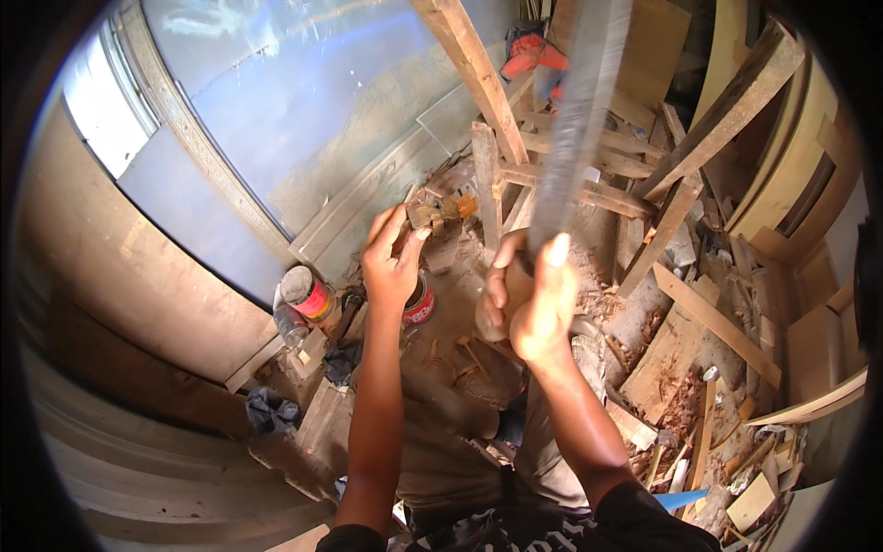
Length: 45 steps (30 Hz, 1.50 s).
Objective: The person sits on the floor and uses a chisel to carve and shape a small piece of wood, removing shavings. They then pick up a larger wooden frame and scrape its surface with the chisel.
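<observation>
My left hand [391, 258] is closed round a short, dirty brown wooden piece [428, 214] with an orange, bristle-like end; it looks like a worn paintbrush, though I cannot be sure. In my right hand [538, 304] is a handsaw [575, 129], gripped by its rounded handle, with the thumb lying along the base of the blade. The long grey blade points up and away, blurred by motion. The hands are apart, raised above the littered floor. Partly hidden by my left wrist is a red-labelled tin [420, 302].
A wooden frame of rough beams [607, 193] stands ahead and to the right. Leaning panels [303, 101] line the left side. Another labelled tin [306, 293] is beside a crumpled dark bag [270, 409]. Boards [676, 350], offcuts and a hammer [708, 391] lie at right.
</observation>
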Each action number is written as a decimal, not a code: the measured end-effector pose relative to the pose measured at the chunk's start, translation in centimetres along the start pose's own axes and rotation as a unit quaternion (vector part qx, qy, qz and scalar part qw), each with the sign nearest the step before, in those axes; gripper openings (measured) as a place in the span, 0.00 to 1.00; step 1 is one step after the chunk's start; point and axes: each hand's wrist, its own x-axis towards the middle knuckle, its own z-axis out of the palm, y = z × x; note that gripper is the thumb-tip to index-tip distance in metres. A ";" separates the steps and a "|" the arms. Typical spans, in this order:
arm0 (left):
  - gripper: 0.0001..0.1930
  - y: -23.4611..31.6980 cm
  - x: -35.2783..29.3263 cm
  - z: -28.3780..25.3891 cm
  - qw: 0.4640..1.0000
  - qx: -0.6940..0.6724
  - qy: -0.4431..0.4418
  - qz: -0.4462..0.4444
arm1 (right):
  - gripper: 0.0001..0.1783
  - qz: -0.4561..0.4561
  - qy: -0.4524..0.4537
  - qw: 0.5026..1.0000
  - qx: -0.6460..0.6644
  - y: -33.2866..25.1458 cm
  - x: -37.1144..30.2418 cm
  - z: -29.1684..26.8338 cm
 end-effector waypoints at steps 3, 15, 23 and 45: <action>0.20 -0.4 -0.1 0.2 1.000 0.003 0.011 0.019 | 0.27 -0.125 0.040 0.987 -0.098 3.4 -1.0 -0.7; 0.20 -0.1 -0.8 -1.9 1.000 0.008 -0.005 -0.016 | 0.33 0.276 -0.029 0.961 0.011 6.3 -1.0 -1.7; 0.20 0.5 -0.9 -1.7 0.999 0.049 0.016 -0.006 | 0.26 -0.120 0.002 0.992 -0.048 1.5 -0.9 -0.1; 0.21 0.3 -2.0 -1.5 1.000 0.016 0.020 -0.018 | 0.34 -0.135 -0.012 0.991 0.016 0.4 0.7 0.0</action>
